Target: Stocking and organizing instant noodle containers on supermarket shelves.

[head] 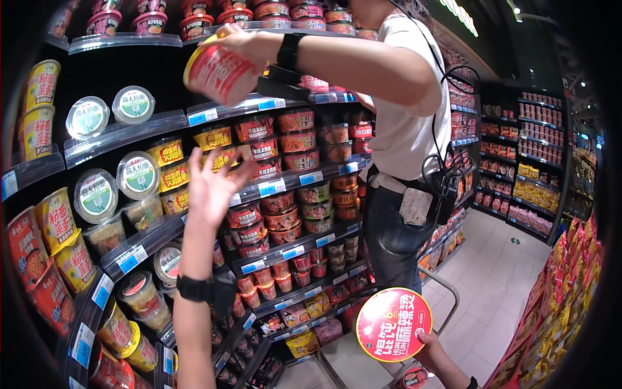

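Note:
My left hand [212, 187] is raised in front of the shelf of cup noodles, fingers spread and holding nothing. Behind its fingers stand stacked yellow noodle bowls [214, 137]. At the lower right, my right hand [426, 344] grips the edge of a round instant-food tub [393, 325], its red lid with a yellow rim facing up. A co-worker's hand [243, 41], apart from mine, holds a tilted red tub with a yellow rim [223, 70] at the upper shelf.
A co-worker in a white shirt [410, 126] stands at the shelves. Below lies a flat cart [354, 362] with a metal handle [456, 296]. Clear-lidded noodle cups [95, 194] fill shelves at left. Snack bags [559, 301] hang along the right, beside the tiled floor [486, 272].

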A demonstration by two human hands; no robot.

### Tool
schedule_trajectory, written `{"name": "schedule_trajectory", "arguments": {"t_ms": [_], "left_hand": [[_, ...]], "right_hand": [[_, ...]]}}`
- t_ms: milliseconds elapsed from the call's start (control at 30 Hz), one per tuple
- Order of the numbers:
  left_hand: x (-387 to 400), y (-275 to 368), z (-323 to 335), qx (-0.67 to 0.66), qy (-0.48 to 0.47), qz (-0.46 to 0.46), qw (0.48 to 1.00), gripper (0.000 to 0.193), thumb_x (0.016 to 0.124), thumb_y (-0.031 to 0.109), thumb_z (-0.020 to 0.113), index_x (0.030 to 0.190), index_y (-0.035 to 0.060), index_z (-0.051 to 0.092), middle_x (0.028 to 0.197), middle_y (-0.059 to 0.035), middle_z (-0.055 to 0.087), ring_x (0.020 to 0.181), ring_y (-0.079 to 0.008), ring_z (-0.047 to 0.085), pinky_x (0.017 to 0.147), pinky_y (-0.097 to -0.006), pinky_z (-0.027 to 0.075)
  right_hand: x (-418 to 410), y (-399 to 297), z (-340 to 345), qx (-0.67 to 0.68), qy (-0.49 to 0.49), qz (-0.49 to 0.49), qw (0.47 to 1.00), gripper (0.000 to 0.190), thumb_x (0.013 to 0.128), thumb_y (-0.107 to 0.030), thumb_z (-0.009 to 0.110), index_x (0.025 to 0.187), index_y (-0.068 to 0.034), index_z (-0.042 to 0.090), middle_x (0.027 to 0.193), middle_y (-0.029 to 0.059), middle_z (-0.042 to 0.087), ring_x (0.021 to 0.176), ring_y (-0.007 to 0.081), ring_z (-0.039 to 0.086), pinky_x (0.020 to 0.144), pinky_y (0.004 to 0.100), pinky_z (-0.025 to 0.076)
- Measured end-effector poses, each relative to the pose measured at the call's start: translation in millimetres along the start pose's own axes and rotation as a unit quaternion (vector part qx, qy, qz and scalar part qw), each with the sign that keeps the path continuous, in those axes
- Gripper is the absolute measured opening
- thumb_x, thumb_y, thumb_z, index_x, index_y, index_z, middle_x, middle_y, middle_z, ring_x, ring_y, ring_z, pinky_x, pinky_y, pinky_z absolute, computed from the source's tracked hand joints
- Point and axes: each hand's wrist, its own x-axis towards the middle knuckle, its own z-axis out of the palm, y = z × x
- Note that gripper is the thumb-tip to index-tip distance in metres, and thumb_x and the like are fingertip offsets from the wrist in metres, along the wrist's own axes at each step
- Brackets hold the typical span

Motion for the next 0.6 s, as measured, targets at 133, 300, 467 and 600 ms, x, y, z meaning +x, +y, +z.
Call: {"name": "schedule_trajectory", "arguments": {"t_ms": [133,300,467,600], "left_hand": [[-54,-81,1,0.298,-0.073,0.004,0.952,0.045,0.083,0.031,0.054,0.116,0.003,0.04,0.109,-0.0122,0.047,0.103,-0.0246,0.05,0.085,-0.0381,0.046],[-151,-144,4,0.498,-0.31,-0.021,0.81,0.068,0.068,0.027,0.073,0.125,0.0082,0.039,0.128,-0.0126,0.035,0.12,-0.0267,0.034,0.101,-0.0402,0.025],[-174,-189,-14,0.491,-0.35,-0.016,0.798,0.081,0.063,0.025,0.077,0.129,0.0173,0.031,0.132,-0.0202,0.021,0.124,-0.0367,0.024,0.101,-0.0431,0.026],[-169,-191,-23,0.492,-0.281,0.043,0.823,0.08,0.056,0.025,0.082,0.12,0.0175,0.034,0.133,-0.0196,0.019,0.125,-0.0368,0.024,0.101,-0.0417,0.026]], "right_hand": [[-4,-1,-4,-0.002,0.007,0.025,1.0,0.069,0.074,-0.04,0.06,0.124,-0.001,0.033,0.118,0.0123,0.049,0.106,0.0228,0.051,0.092,0.0453,0.039],[6,-16,10,-0.016,-0.01,0.063,0.998,0.072,0.074,-0.045,0.058,0.125,-0.002,0.031,0.119,0.0125,0.048,0.106,0.0225,0.051,0.092,0.0454,0.039],[20,-33,36,-0.061,-0.023,0.085,0.994,0.075,0.075,-0.051,0.055,0.126,-0.003,0.029,0.12,0.0129,0.047,0.109,0.024,0.049,0.095,0.0454,0.035],[38,-35,39,-0.071,-0.092,0.061,0.991,0.074,0.079,-0.056,0.049,0.13,-0.009,0.024,0.122,0.0104,0.045,0.108,0.0199,0.05,0.088,0.042,0.042]]}}
